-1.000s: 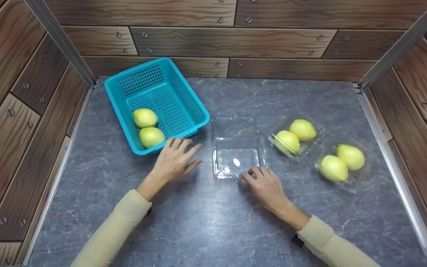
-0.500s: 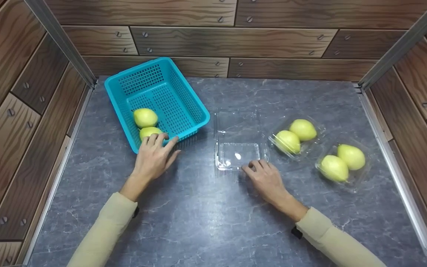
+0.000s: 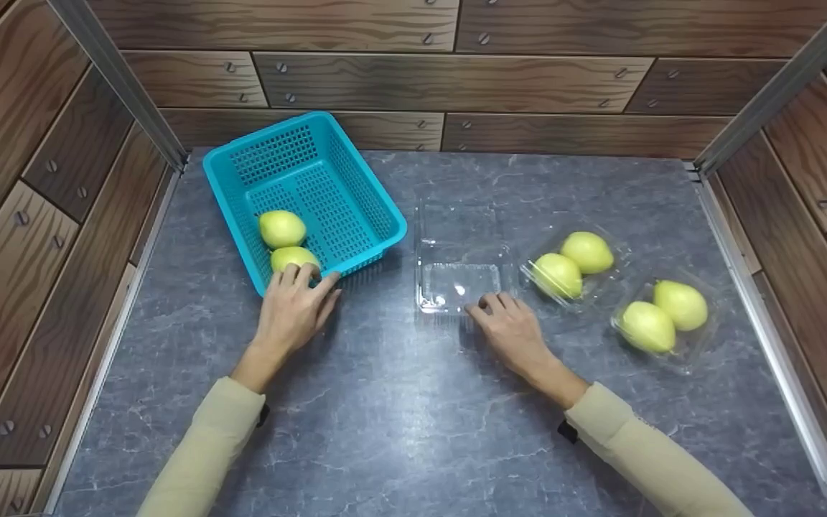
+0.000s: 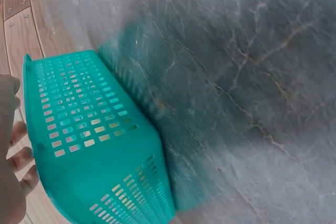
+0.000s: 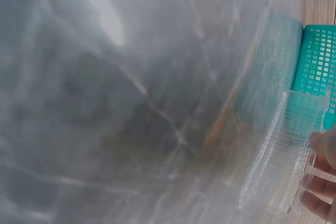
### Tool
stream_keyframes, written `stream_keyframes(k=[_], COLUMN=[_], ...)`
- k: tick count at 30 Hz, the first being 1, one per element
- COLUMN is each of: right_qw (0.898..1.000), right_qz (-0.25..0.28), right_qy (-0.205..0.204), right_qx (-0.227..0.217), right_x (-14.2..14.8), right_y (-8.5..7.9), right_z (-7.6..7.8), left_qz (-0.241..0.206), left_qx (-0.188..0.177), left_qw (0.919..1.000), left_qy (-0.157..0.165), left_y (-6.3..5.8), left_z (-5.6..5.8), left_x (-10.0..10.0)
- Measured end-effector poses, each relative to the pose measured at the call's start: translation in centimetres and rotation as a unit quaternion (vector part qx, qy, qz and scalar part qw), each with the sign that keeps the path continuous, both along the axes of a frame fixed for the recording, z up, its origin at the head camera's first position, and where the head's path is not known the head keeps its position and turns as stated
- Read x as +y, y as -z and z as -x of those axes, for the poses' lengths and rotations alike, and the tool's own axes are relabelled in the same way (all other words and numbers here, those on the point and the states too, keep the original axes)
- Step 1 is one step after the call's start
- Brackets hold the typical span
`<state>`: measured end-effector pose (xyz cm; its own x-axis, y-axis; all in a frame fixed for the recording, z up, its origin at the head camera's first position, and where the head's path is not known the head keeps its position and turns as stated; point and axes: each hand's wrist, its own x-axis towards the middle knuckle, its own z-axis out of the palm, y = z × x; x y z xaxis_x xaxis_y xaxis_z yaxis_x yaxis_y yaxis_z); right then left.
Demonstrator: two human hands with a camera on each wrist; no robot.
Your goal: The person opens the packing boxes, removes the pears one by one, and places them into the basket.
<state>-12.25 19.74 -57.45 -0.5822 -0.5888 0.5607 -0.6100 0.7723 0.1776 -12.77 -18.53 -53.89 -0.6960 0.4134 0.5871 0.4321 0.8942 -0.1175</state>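
Observation:
In the head view my left hand [image 3: 287, 310] is at the near rim of a teal plastic basket [image 3: 377, 240], its fingers bent loosely over the rim. Just past the fingertips lies a yellow-green pear [image 3: 293, 257], partly covered by them; a second pear [image 3: 282, 229] sits behind it in the basket. My right hand [image 3: 512, 332] pinches the near rim of a clear plastic clamshell box [image 3: 442, 305], which stands with its lid folded back. In the right wrist view the thumb and fingers meet at the clear box [image 5: 283, 150].
Right of the open box are two more clear clamshells, each with two pears: a nearer-middle pack [image 3: 558, 276] and a far-right pack [image 3: 647, 327]. The grey marbled table [image 3: 413, 431] is bounded by wood-patterned walls [image 3: 449, 82] at the back and sides.
My left hand has moved left, to the basket's near rim beside the front pear. My right hand and the open clamshell box have slid away from me over the table.

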Motion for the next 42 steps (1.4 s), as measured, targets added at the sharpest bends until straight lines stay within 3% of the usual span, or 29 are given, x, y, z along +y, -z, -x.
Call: stream_keyframes(k=[14,19,31,42], right_qw=[1.0,0.999,0.998,0.996], right_qz=[-0.006,-0.004,-0.015,-0.014], right_qy=[0.025,0.034,0.057,0.067], right_qx=[0.008,0.009,-0.027,-0.061], right_x=[-0.8,-1.1,-1.6,-2.0], right_y=[0.0,0.1,-0.2,-0.5], right_z=[2.4,3.3,5.4,7.4], left_qz=[-0.007,0.001,-0.013,-0.014], left_qx=[0.03,0.021,0.005,0.013], left_qw=[0.9995,0.9997,0.9998,0.9998], left_qy=[-0.003,-0.011,-0.013,-0.01], left_y=[0.4,0.4,0.3,0.4], left_z=[0.1,0.1,0.2,0.3], left_x=[-0.1,-0.2,-0.2,-0.2])
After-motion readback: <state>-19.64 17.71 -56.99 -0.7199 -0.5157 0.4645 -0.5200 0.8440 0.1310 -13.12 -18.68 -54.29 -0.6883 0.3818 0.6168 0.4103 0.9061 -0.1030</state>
